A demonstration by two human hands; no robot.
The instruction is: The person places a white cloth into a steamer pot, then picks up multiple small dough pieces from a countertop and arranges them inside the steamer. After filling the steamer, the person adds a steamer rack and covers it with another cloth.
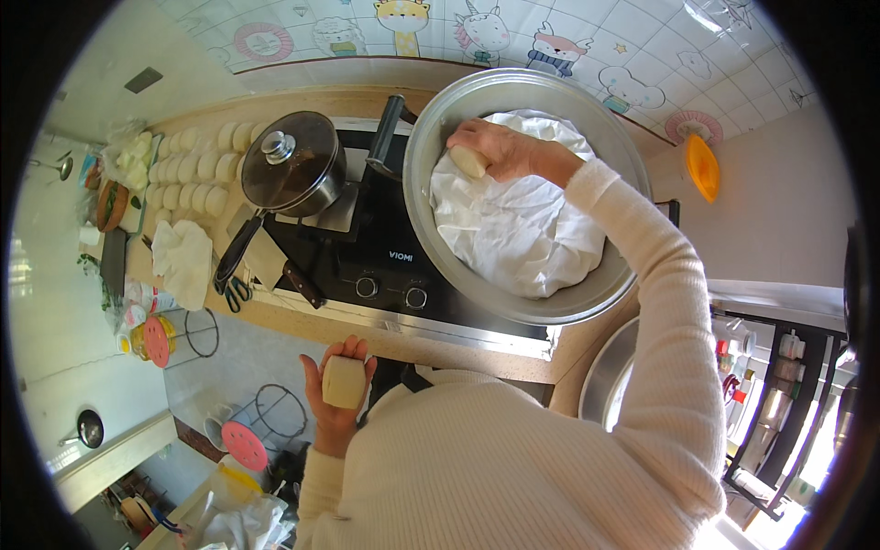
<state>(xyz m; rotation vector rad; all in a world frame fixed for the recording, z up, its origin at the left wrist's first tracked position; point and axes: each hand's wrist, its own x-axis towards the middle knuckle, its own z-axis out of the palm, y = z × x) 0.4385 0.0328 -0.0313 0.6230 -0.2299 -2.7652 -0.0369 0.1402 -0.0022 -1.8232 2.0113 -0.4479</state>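
My right hand reaches into a large metal steamer pot on the stove. Its fingers grip a pale piece of dough at the left side of a crumpled white cloth that lines the pot. Whether this piece touches the cloth is hard to tell. Low before the counter edge, my left hand is palm up with a second dough piece lying in it, the fingers curled behind. Rows of similar dough pieces lie on the counter at the left.
A lidded saucepan stands on the left of the black gas stove, its handle pointing toward me. A cleaver, scissors and a white cloth lie near the counter edge. At right sits a metal basin.
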